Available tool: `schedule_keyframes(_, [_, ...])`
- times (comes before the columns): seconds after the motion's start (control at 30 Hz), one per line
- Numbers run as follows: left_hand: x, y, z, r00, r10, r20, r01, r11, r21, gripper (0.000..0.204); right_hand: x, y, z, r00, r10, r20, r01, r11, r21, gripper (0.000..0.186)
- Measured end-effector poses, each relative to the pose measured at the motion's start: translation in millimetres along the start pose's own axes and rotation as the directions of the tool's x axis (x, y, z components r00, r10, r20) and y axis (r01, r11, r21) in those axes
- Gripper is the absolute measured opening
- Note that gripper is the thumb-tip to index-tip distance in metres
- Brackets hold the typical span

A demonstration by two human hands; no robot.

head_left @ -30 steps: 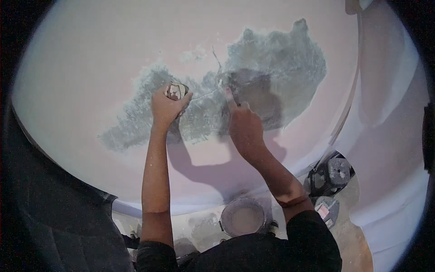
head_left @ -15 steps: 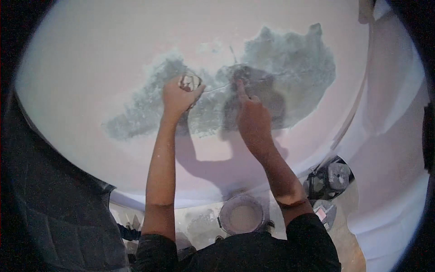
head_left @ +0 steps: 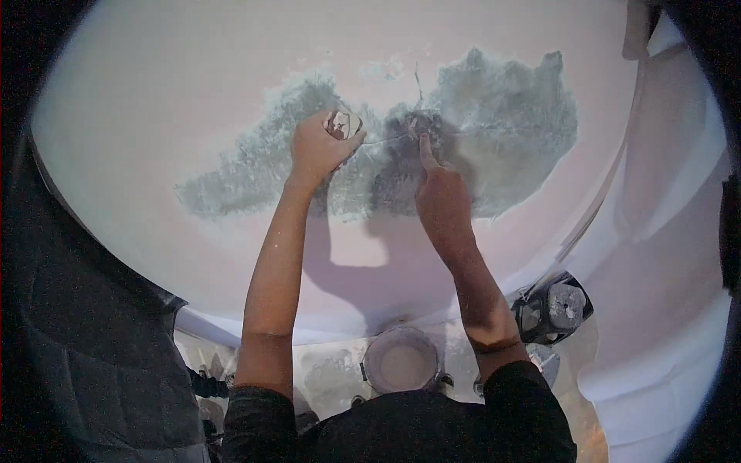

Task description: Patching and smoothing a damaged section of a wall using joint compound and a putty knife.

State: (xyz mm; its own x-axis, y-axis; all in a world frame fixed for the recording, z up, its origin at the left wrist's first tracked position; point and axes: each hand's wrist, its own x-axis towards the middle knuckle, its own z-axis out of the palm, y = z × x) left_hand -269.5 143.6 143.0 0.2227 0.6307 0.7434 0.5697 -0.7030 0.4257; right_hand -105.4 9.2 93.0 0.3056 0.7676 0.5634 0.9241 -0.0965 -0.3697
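My left hand (head_left: 315, 150) is closed around a small rounded, pale object (head_left: 344, 124) with cream and brown smears, held just in front of the wall. My right hand (head_left: 445, 197) has its index finger stretched upward and the other fingers curled. That fingertip lies against a dark, flat patch (head_left: 417, 117), and I cannot tell whether this is a thin blade or shadow. What the curled fingers hold, if anything, is hidden. Both hands are over a rough grey patch (head_left: 513, 108) on the pale pinkish wall (head_left: 193, 85). A thin crack line crosses the grey patch between my hands.
Below the wall a round bucket (head_left: 401, 363) with pale contents stands on the floor, close to my body. A dark, dusty container (head_left: 559, 305) is at the lower right. Dark sheeting (head_left: 93, 332) hangs at left, white sheeting (head_left: 671, 309) at right.
Both hands appear slightly higher and further right in the picture, though the view has also shifted. The grips look the same.
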Motion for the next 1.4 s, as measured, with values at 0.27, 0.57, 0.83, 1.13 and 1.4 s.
schedule_keyframes(0.27, [-1.9, 3.4, -2.0, 1.000, 0.023, 0.021, -0.023, 1.000, -0.008, 0.038, 0.8, 4.3, 24.6, 0.991, -0.030, -0.129, 0.039, 0.997, 0.063, 0.062])
schedule_keyframes(0.57, [-1.4, -4.1, 1.5, 1.000, 0.018, -0.014, -0.018, 1.000, 0.002, 0.042, 4.3, 0.8, 20.5, 1.000, -0.025, -0.019, 0.025, 1.000, 0.005, 0.071])
schedule_keyframes(0.83, [-1.9, 14.6, -9.2, 0.991, -0.097, 0.088, 0.093, 0.995, 0.047, 0.049, 2.0, -6.4, 5.9, 0.999, -0.039, -0.006, 0.039, 0.999, 0.023, 0.068])
schedule_keyframes(1.13, [-4.2, 8.1, -13.3, 0.995, -0.061, 0.074, 0.059, 0.998, 0.025, 0.039, 2.7, -12.2, 13.4, 0.997, -0.036, -0.063, 0.038, 0.999, 0.028, 0.055])
schedule_keyframes(1.4, [-25.5, -41.5, -23.9, 0.999, 0.044, -0.015, -0.043, 0.999, 0.009, 0.038, -17.7, -40.4, 33.7, 0.999, -0.049, -0.001, 0.049, 0.998, 0.042, 0.052])
